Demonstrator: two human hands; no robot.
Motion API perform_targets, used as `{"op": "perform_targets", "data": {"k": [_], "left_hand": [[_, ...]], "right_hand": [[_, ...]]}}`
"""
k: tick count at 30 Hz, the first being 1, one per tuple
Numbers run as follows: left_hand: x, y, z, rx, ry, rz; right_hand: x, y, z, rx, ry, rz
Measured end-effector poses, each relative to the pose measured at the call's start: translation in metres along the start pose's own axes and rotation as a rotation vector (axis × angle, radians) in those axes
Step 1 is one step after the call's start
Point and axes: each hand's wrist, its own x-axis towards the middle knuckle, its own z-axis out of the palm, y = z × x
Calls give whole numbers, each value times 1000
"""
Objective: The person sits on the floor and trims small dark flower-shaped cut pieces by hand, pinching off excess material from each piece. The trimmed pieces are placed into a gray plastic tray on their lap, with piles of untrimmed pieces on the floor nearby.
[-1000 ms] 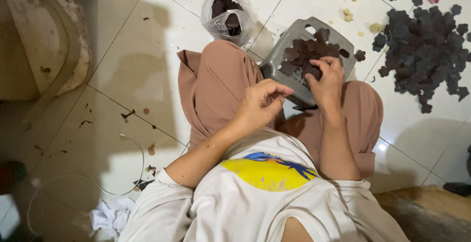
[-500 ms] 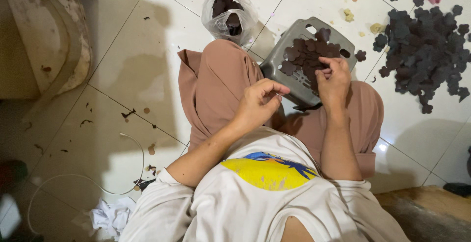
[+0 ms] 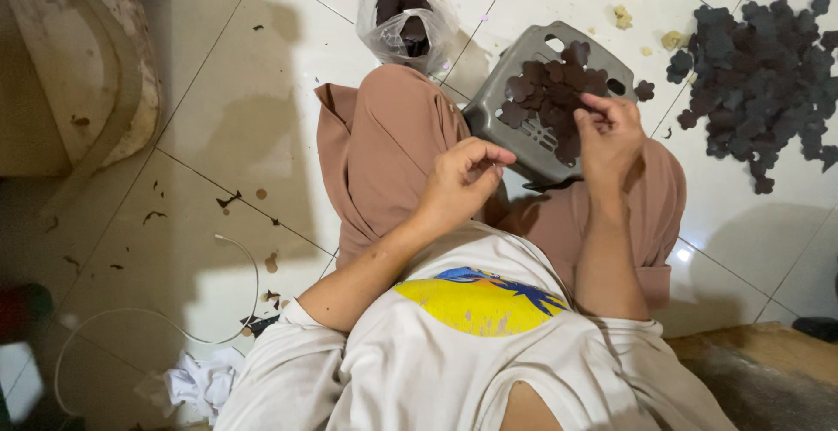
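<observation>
Two hands: both over the lap, as before.
Bag: on the floor, holding dark pieces, unmoved.
Left hand: fingers curled together, empty; now lower, nearer the knee.
Tray: grey, on the lap, carrying dark pieces.
Right hand: pinching a dark piece on the tray, barely shifted.
Pile: dark pieces on the floor, unchanged.

- Grey plastic stool: it rests tilted across my lap between my knees, its slotted seat facing up with round holes near the corners.
- Dark brown flower-shaped cutouts: thin, flat, scalloped pieces, heaped loosely and overlapping on the stool seat.
- One cutout lies apart at the stool's far right edge.
- My right grip rests its fingertips on the heap.
</observation>
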Motion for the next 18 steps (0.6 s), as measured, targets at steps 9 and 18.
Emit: {"op": "perform_targets", "data": {"k": [9, 18], "left_hand": [[1, 21, 10, -381, 11, 16], [-4, 61, 1, -26, 152, 287]], "right_hand": [[-34, -70, -24, 968, -358, 448], [-48, -126, -21, 342, -298, -196]]}}
